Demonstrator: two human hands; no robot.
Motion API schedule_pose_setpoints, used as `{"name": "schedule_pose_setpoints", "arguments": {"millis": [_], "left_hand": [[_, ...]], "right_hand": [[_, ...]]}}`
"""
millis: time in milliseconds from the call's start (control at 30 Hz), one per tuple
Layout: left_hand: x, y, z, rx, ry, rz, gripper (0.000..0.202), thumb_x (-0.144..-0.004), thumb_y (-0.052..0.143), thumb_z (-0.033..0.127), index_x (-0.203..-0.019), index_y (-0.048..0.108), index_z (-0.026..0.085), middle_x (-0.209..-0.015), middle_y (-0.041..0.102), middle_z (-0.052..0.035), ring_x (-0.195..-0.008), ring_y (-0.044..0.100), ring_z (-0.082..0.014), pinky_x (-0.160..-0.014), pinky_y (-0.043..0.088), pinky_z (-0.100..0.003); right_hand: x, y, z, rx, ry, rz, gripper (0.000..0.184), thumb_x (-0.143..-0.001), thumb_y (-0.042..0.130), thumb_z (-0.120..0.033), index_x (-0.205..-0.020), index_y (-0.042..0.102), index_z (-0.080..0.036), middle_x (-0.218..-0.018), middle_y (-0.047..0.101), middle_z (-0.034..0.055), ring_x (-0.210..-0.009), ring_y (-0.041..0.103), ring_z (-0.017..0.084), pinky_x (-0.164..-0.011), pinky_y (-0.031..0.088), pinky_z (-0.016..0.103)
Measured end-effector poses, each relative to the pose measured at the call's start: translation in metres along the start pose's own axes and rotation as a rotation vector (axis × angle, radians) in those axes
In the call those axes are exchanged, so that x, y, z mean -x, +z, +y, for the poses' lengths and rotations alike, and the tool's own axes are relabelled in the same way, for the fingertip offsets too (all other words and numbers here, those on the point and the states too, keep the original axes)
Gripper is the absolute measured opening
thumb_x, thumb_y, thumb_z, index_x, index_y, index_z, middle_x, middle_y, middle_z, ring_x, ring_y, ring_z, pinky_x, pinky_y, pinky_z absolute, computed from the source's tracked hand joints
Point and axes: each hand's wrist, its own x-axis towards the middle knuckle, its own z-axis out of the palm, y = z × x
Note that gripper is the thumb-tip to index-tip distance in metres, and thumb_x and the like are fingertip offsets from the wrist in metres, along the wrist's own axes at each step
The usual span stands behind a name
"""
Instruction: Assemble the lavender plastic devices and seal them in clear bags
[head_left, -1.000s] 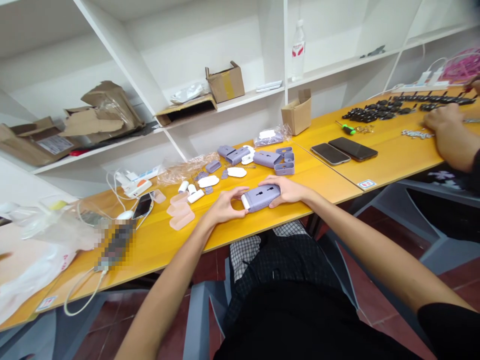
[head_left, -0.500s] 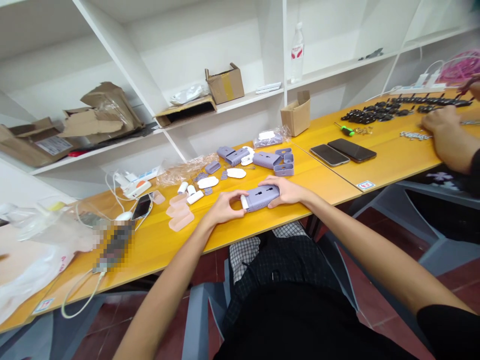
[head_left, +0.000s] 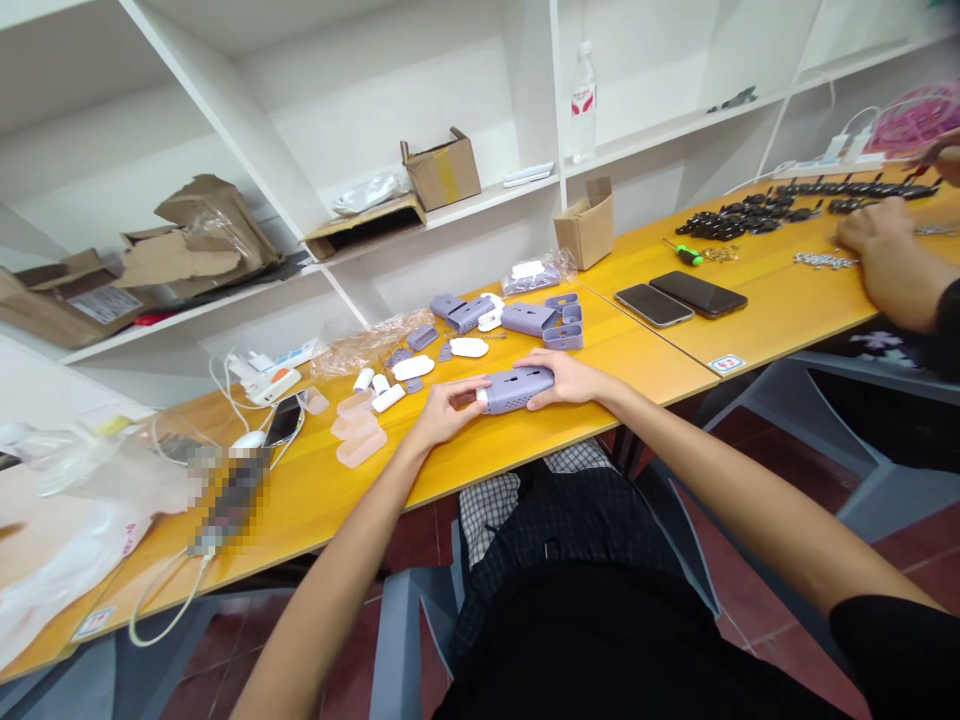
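Note:
A purple plastic housing (head_left: pixel 517 388) with slots on top and a white piece at its left end lies on the yellow table (head_left: pixel 645 355), held from both sides. My left hand (head_left: pixel 444 408) is closed on the left end, fingers pinching at the white piece. My right hand (head_left: pixel 568 378) is wrapped round the right end. Behind them lie more purple housings (head_left: pixel 534 317), white oval covers (head_left: pixel 471 346), small white cylinders (head_left: pixel 377 384) and pale pink caps (head_left: pixel 358 432).
Two phones (head_left: pixel 679 297) and a green screwdriver (head_left: pixel 686 252) lie to the right. Another person's hand (head_left: pixel 877 250) works among black parts (head_left: pixel 750 215) at far right. Chargers, cables and a plastic bag (head_left: pixel 67 520) sit left. White shelves with cardboard boxes (head_left: pixel 441 170) stand behind.
My left fingers have slid further over the white piece at the housing's left end. The view has shifted slightly; the housing stays between both hands.

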Motion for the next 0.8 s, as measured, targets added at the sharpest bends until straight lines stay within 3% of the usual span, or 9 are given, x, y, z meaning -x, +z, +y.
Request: {"name": "schedule_pose_setpoints", "arguments": {"millis": [267,400,600,800], "left_hand": [[0.0003,0.0045,-0.0053,0.027,-0.014,0.022,0.052,-0.084,0.082,0.052,-0.122,0.079,0.016,-0.143,0.068,-0.0202,-0.126,0.070,-0.0372,-0.109,0.055,-0.055],[-0.0004,0.0046,-0.0071,0.070,-0.044,0.021,0.056,-0.077,0.087,0.053,-0.119,0.079,0.015,-0.141,0.069,-0.0207,-0.118,0.074,-0.0357,-0.106,0.057,-0.055],[-0.0012,0.0034,-0.0071,0.119,-0.080,-0.013,0.057,-0.071,0.092,0.049,-0.116,0.079,0.016,-0.146,0.065,-0.0204,-0.117,0.073,-0.0341,-0.108,0.056,-0.056],[-0.0026,0.0048,-0.0011,0.132,-0.020,-0.008,0.050,-0.069,0.095,0.046,-0.107,0.080,0.017,-0.134,0.068,-0.0169,-0.123,0.068,-0.0317,-0.108,0.057,-0.052]], "right_hand": [[-0.0003,0.0008,0.0037,0.003,-0.012,0.006,0.084,-0.066,0.092,-0.045,-0.143,0.066,-0.023,-0.131,0.062,0.0115,-0.122,0.062,0.036,-0.113,0.046,0.058],[-0.0002,0.0021,0.0035,0.018,-0.017,0.011,0.085,-0.065,0.093,-0.044,-0.143,0.066,-0.023,-0.131,0.062,0.0117,-0.122,0.062,0.036,-0.113,0.046,0.059],[0.0000,0.0028,0.0037,0.031,-0.027,0.009,0.087,-0.064,0.094,-0.044,-0.143,0.066,-0.021,-0.130,0.062,0.0119,-0.121,0.063,0.036,-0.112,0.046,0.058],[-0.0003,0.0033,0.0044,0.023,-0.052,0.016,0.086,-0.064,0.095,-0.041,-0.142,0.066,-0.021,-0.129,0.060,0.0119,-0.119,0.063,0.034,-0.112,0.048,0.057]]}}
